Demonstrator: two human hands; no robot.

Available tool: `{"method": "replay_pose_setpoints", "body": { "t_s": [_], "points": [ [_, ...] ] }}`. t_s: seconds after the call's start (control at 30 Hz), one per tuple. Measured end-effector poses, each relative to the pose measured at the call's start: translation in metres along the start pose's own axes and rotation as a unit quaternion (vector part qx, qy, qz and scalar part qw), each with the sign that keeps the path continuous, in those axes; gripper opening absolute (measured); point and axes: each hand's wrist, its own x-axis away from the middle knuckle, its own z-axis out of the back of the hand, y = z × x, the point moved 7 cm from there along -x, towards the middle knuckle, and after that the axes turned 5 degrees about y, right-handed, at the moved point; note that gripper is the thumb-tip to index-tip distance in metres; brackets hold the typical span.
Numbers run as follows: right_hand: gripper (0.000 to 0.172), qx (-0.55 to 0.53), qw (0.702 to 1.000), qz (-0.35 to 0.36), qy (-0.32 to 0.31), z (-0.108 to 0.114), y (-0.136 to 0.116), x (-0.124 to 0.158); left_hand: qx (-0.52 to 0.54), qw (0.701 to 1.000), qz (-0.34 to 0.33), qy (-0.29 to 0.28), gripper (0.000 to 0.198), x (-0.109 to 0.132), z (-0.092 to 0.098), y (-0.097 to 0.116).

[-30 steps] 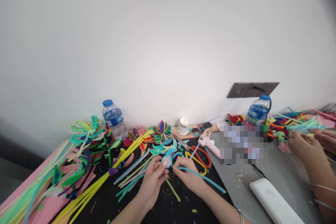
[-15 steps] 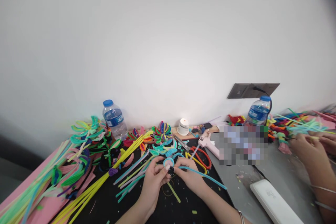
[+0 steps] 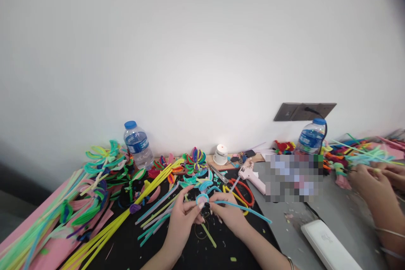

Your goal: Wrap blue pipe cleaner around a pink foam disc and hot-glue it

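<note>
Between my hands is a small round pipe-cleaner coil point(image 3: 202, 199), pale pink inside with a light blue rim. My left hand point(image 3: 182, 215) pinches its left side, thumb in front. On the other side, my right hand point(image 3: 228, 211) is closed on a light blue pipe cleaner point(image 3: 249, 210), whose free length sticks out to the right. A small black piece shows between the fingertips; its kind I cannot make out. Behind the coil lie light blue and teal pipe-cleaner loops point(image 3: 198, 181). Loose pipe cleaners point(image 3: 158, 202) in lilac, green and teal lie left of my left hand.
Behind stand a water bottle point(image 3: 138, 145), a white tub point(image 3: 220, 155), scissors point(image 3: 219, 173) and a pink glue gun point(image 3: 251, 176). Yellow pipe cleaners point(image 3: 104, 230) and pipe-cleaner flowers crowd the left. At right are a white case point(image 3: 329, 244) and another person's hands point(image 3: 371, 183).
My left hand has shifted slightly left, its index finger reaching higher. The coil is turned a little, showing more of its pink inside. My right hand still grips the blue pipe cleaner.
</note>
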Motion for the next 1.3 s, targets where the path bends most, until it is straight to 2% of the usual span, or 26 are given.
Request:
{"method": "replay_pose_setpoints", "body": {
  "t_s": [0.23,0.43,0.63,0.77,1.0,1.17,1.3],
  "points": [
    [0.020,-0.058,0.998,-0.017,-0.012,-0.003,0.006,-0.003,-0.028,0.999,-0.024,-0.021,0.062,0.002,0.000,0.001],
    [0.020,-0.072,0.997,-0.019,-0.024,-0.005,0.006,-0.002,-0.108,0.991,-0.075,-0.013,0.057,0.005,0.003,0.009],
    [0.020,-0.076,0.997,-0.016,-0.031,-0.007,0.011,-0.001,-0.206,0.969,-0.133,-0.014,0.050,0.007,0.003,0.017],
    [0.018,-0.086,0.996,-0.006,-0.014,-0.007,0.013,-0.002,-0.266,0.948,-0.173,-0.023,0.046,0.009,0.002,0.024],
    [0.017,-0.068,0.998,0.013,-0.005,-0.007,0.002,-0.001,-0.317,0.919,-0.232,-0.034,0.042,0.015,-0.001,0.030],
    [0.019,-0.054,0.998,0.021,-0.006,-0.006,0.004,-0.001,-0.319,0.918,-0.233,-0.028,0.040,0.015,0.000,0.033],
    [0.019,-0.067,0.998,-0.001,-0.006,-0.007,0.009,0.000,-0.313,0.923,-0.223,-0.030,0.044,0.014,0.001,0.030]
  ]
}}
